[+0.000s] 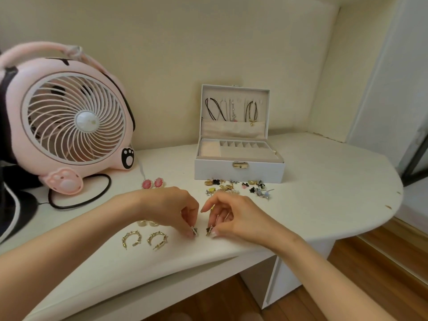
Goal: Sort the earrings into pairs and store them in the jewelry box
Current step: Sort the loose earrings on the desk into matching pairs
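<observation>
My left hand pinches a small dark-and-gold earring against the white desk. Close beside it my right hand pinches a matching earring. Two gold hoop earrings lie side by side to the left. A pair of pink oval earrings sits further back. A pale pair is partly hidden under my left wrist. A mixed pile of several small earrings lies in front of the open white jewelry box, whose lid holds necklaces.
A pink cat-shaped desk fan stands at the back left, and its black cable loops across the desk. The desk's curved front edge runs just below my hands. A wooden floor shows at the right.
</observation>
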Demonstrator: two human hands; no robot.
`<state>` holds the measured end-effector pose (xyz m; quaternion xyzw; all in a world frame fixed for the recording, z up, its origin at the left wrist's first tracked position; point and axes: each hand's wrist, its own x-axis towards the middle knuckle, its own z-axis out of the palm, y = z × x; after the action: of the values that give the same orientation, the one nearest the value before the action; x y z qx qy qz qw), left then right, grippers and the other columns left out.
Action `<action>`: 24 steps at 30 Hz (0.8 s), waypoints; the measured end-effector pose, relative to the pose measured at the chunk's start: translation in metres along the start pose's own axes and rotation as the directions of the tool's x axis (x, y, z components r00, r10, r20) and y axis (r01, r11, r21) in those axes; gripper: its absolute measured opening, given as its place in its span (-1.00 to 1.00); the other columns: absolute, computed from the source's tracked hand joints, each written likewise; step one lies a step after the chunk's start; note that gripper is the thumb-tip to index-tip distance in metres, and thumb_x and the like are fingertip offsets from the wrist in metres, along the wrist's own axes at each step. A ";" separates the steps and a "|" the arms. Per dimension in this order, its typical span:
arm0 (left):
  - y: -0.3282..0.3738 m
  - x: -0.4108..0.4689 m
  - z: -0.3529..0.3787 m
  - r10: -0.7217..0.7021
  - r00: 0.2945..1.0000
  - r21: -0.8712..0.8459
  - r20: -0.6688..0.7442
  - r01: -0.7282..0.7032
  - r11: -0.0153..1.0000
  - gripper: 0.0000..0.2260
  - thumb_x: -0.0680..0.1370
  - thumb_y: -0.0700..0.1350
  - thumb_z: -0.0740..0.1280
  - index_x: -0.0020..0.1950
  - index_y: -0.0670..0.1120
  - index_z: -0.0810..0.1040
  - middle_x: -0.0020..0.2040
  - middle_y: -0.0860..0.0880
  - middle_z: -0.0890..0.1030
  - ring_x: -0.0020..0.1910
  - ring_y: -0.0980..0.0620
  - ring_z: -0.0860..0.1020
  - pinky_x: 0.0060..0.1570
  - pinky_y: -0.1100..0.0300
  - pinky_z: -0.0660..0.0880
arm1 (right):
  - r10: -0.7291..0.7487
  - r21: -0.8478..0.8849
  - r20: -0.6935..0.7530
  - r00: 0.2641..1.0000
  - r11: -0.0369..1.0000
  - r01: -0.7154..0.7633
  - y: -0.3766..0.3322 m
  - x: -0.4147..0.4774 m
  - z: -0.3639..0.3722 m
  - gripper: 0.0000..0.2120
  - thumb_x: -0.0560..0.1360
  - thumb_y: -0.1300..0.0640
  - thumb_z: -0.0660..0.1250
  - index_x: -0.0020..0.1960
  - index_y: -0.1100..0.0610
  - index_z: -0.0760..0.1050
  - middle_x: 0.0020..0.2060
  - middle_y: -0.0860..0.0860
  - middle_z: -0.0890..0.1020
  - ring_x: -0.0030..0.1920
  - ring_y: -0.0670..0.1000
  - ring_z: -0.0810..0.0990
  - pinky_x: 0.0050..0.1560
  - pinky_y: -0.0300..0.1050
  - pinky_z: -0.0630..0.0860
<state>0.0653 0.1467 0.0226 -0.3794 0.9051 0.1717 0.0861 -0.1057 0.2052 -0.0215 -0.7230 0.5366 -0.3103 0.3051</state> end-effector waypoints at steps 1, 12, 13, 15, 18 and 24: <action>-0.001 0.000 0.001 0.006 1.000 -0.013 -0.003 -0.006 1.000 -0.80 0.45 0.05 0.41 -0.02 -0.02 0.53 -0.23 0.13 0.48 -0.40 0.27 0.44 -0.51 0.49 0.30 | -0.002 -0.001 -0.003 1.000 1.000 0.002 0.000 0.000 0.001 -0.66 0.33 0.33 0.47 0.02 0.06 0.52 -0.17 0.04 0.65 -0.22 -0.07 0.58 -0.17 -0.31 0.46; -0.002 -0.003 0.005 0.023 0.999 -0.029 -0.033 -0.024 0.999 -0.86 0.45 0.01 0.42 -0.12 -0.01 0.53 -0.28 0.09 0.47 -0.36 0.19 0.39 -0.38 0.40 0.30 | -0.018 0.003 -0.020 1.000 1.000 0.018 -0.001 0.003 0.010 -0.71 0.33 0.30 0.50 -0.08 0.01 0.52 -0.24 -0.04 0.60 -0.25 -0.13 0.54 -0.18 -0.33 0.46; -0.002 -0.004 0.005 0.026 0.999 -0.029 -0.025 -0.027 0.999 -0.86 0.44 0.01 0.42 -0.12 -0.01 0.54 -0.28 0.09 0.48 -0.36 0.19 0.39 -0.37 0.41 0.31 | -0.018 0.002 -0.022 1.000 1.000 0.018 -0.001 0.003 0.011 -0.71 0.32 0.30 0.50 -0.08 0.01 0.52 -0.24 -0.04 0.59 -0.25 -0.13 0.54 -0.18 -0.34 0.46; -0.004 -0.004 0.005 0.033 0.999 -0.032 -0.015 -0.034 0.999 -0.86 0.43 0.01 0.43 -0.14 0.00 0.54 -0.30 0.10 0.48 -0.37 0.19 0.39 -0.37 0.42 0.32 | -0.020 0.006 -0.022 1.000 1.000 0.020 0.000 0.003 0.011 -0.70 0.32 0.30 0.50 -0.07 0.01 0.52 -0.24 -0.05 0.59 -0.26 -0.14 0.53 -0.19 -0.35 0.45; -0.005 -0.005 0.005 0.023 1.000 -0.041 -0.007 -0.023 0.999 -0.85 0.41 0.05 0.44 -0.15 0.02 0.55 -0.31 0.11 0.47 -0.36 0.17 0.40 -0.28 0.34 0.34 | -0.028 0.002 0.000 1.000 1.000 0.028 0.001 0.001 0.010 -0.70 0.33 0.31 0.49 -0.05 0.02 0.52 -0.22 -0.03 0.61 -0.25 -0.14 0.54 -0.18 -0.35 0.44; -0.004 -0.002 0.001 0.029 0.982 -0.115 -0.189 -0.052 0.992 -0.86 0.54 0.01 0.29 -0.07 -0.04 0.54 -0.21 0.11 0.61 -0.27 0.22 0.47 -0.25 0.42 0.34 | -0.023 0.037 -0.243 0.970 0.999 0.033 0.006 0.000 -0.014 -0.79 0.40 0.38 0.38 -0.03 0.15 0.58 -0.21 0.06 0.63 -0.26 -0.09 0.56 -0.24 -0.34 0.47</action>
<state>0.0698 0.1458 0.0217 -0.3797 0.9048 0.1910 -0.0258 -0.1204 0.2027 -0.0172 -0.6808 0.5531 -0.4115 0.2475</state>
